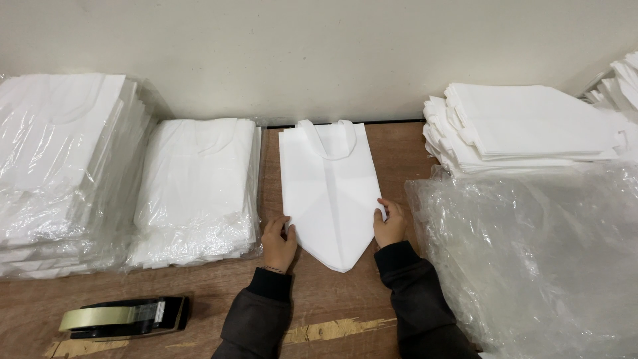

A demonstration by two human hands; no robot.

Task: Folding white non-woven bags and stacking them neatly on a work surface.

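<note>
Hands flank a white fabric bag with looped handles, folded to a point at centre frame on the brown wooden table — left hand and right hand unclenched, fingertips pressing its slanted edges, wrists angled inward.

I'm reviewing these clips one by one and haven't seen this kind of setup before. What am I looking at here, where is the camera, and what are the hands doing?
There is no machine here: a person works with two bare hands, filmed by one camera worn on their head, looking down at a wooden table. The left hand and right hand press flat on the lower edges of a white bag with handles, folded to a point at the near end. Neither hand grips anything. To the left lie stacks of white bags wrapped in clear plastic; to the right, unwrapped folded bags and loose clear plastic sheeting. A tape dispenser sits near left.
</note>
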